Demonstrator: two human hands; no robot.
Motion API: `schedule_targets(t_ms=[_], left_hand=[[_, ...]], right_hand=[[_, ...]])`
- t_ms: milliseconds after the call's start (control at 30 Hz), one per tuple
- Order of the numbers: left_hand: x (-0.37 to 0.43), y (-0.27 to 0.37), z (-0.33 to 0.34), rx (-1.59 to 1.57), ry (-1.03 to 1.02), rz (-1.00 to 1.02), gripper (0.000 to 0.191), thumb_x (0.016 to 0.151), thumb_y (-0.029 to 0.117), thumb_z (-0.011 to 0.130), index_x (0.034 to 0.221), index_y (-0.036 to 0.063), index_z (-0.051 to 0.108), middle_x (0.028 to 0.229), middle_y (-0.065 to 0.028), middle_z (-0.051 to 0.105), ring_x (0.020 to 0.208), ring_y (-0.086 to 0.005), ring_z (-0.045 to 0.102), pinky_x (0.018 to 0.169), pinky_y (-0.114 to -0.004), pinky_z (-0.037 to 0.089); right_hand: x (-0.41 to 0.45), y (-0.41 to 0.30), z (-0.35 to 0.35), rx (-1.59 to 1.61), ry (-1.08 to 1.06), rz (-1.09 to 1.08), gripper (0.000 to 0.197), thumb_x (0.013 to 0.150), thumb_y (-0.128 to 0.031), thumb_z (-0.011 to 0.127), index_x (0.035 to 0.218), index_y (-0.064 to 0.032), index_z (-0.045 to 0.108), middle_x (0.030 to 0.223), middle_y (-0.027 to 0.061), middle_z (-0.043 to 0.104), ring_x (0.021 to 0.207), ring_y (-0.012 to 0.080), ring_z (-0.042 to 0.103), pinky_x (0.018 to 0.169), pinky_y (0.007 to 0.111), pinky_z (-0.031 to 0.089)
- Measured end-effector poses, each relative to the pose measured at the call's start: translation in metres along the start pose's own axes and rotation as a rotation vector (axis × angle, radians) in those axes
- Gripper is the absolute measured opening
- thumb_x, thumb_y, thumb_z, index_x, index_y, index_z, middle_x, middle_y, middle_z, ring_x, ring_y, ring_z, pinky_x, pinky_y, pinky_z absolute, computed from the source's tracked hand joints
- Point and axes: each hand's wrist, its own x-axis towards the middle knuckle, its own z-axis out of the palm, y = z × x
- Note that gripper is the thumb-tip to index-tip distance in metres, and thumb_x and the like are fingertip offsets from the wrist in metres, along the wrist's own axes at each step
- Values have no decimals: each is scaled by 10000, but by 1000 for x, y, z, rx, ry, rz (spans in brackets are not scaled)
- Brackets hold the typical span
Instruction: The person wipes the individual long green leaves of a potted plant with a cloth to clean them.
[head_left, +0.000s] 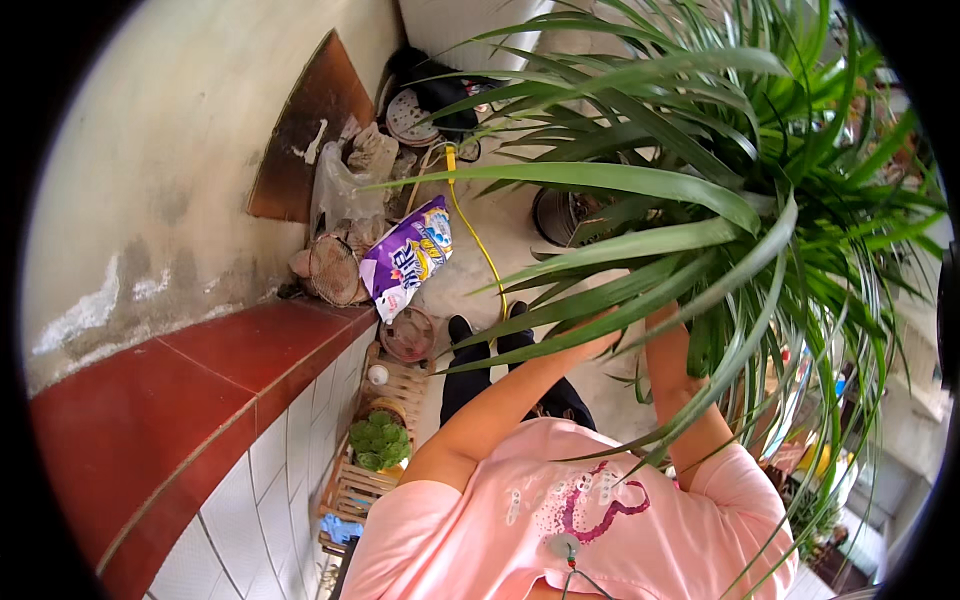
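A large leafy plant (757, 202) with long, strap-shaped green leaves fills the upper right and arches over both my forearms. My left hand (606, 335) reaches in among the lower leaves; its fingers are mostly hidden, so its grip does not show. Beside it, my right forearm (667, 360) goes up under the foliage, and the right hand is out of view behind the leaves. Past the leaf tips a dark round plant pot (553, 216) stands on the floor, partly covered. Whether it belongs to this plant is hidden.
A red-tiled ledge (202, 360) runs along the left wall. Near its end lie a purple printed bag (409, 259) and a wire mesh basket (335, 270). A yellow cord (478, 240) crosses the floor by my feet. A slatted wooden rack (352, 487) holds a green succulent (379, 441).
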Motion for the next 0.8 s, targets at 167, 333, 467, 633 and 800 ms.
schedule_targets(t_ms=[167, 333, 467, 633, 800], left_hand=[[7, 21, -9, -150, 108, -124, 212, 807, 101, 502, 998, 24, 551, 864, -198, 571, 796, -345, 554, 703, -433, 450], [-26, 3, 25, 206, -109, -110, 181, 833, 181, 484, 882, 29, 569, 742, -175, 571, 694, -309, 559, 631, -408, 450], [-39, 5, 43, 572, -269, 11, 220, 848, 229, 468, 835, 36, 572, 683, -156, 566, 641, -286, 556, 590, -392, 447], [-29, 10, 19, -803, -204, -664, 207, 839, 229, 483, 928, 52, 544, 684, -144, 585, 634, -303, 578, 564, -407, 447], [-7, 25, -30, -358, -390, -523, 255, 883, 294, 414, 978, 90, 534, 686, -126, 599, 681, -309, 601, 565, -397, 471]], right_hand=[[-9, 9, -9, -73, -12, -8, 332, 882, -202, 460, 1180, -58, 494, 1216, 86, 523, 1099, 216, 508, 905, 302, 428], [-8, 13, -13, -111, -28, -19, 338, 897, -216, 449, 1194, -59, 481, 1229, 83, 515, 1102, 215, 503, 919, 297, 420], [1, 23, -8, -79, -26, 17, 323, 893, -214, 458, 1176, -61, 490, 1207, 79, 525, 1079, 214, 512, 903, 303, 429], [40, 24, -2, 80, 20, 9, 305, 887, -211, 470, 1152, -63, 501, 1179, 76, 537, 1052, 212, 523, 884, 309, 441], [82, 30, 14, 402, 53, 102, 286, 882, -207, 482, 1129, -65, 512, 1151, 72, 549, 1024, 211, 535, 865, 316, 453]])
